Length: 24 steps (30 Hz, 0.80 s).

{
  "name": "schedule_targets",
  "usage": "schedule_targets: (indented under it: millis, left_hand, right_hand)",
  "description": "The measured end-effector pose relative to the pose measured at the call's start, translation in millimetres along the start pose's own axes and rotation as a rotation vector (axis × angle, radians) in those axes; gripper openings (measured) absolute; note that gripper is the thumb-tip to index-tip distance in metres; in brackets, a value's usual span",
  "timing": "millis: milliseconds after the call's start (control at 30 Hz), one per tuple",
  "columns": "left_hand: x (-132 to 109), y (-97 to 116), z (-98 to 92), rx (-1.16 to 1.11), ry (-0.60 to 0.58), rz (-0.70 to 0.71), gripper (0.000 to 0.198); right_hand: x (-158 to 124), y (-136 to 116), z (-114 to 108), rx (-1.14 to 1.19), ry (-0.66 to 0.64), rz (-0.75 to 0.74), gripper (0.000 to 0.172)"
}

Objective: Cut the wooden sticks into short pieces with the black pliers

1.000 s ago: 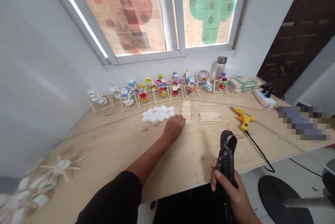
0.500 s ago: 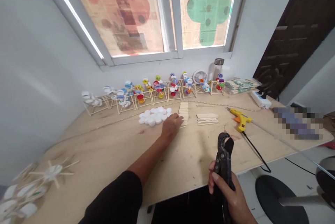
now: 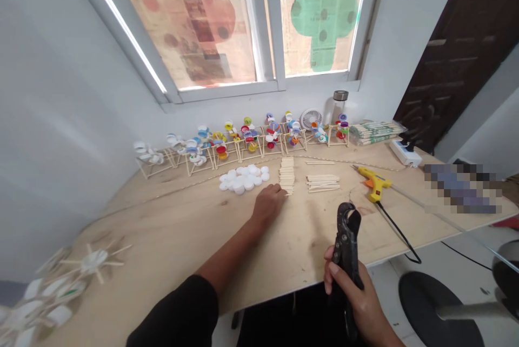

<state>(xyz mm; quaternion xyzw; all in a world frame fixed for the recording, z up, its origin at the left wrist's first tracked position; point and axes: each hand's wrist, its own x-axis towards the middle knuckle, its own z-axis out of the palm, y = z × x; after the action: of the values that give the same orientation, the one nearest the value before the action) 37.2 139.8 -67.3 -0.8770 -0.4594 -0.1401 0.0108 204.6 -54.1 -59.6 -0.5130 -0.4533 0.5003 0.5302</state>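
Observation:
My left hand (image 3: 268, 204) is at the near end of a stacked row of short wooden sticks (image 3: 287, 171), fingers curled and pressed together. Its fingertips touch the nearest sticks; whatever they pinch is hidden. In my right hand (image 3: 352, 287) a black pipe cutter (image 3: 346, 241) stands upright over the table's front edge, its jaws apart. Left of the sticks lies a cluster of white bottle caps (image 3: 243, 178). A second pile of sticks (image 3: 323, 183) lies to the right, with a few sticks (image 3: 320, 162) behind it.
Stick frames with coloured bottle-cap wheels (image 3: 221, 147) line the back. A yellow glue gun (image 3: 377, 184), a power strip (image 3: 406, 153) and bagged sticks (image 3: 377, 132) are on the right. Cap-and-stick wheels (image 3: 94, 261) lie at left. A small fan (image 3: 311, 119) and bottle (image 3: 339, 106) stand behind.
My left hand has drawn back slightly toward me, along the row to its near end. My right hand keeps the pipe cutter nearly in place. The view has shifted a little.

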Motion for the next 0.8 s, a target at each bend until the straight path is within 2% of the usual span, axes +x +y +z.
schedule_targets:
  millis: [233,367,600,800]
  left_hand:
    - [-1.0,5.1,0.2,-0.001,0.033,-0.013,0.019]
    - [0.9,23.3,3.7,-0.004,0.039,0.03,0.022]
    - [30.0,60.4,15.3,0.049,0.059,0.128,0.021]
    - [42.0,75.4,24.4,0.119,0.044,0.139,0.017]
  right_hand:
    - [-0.9,-1.5,1.9,0.026,0.032,0.013,0.031]
    - [-2.5,-4.5,3.3,0.042,0.048,0.006,0.03]
    - [-2.2,-4.2,2.2,0.077,0.051,0.004,0.035]
    - [-1.6,0.1,1.8,0.09,0.069,0.004,0.033]
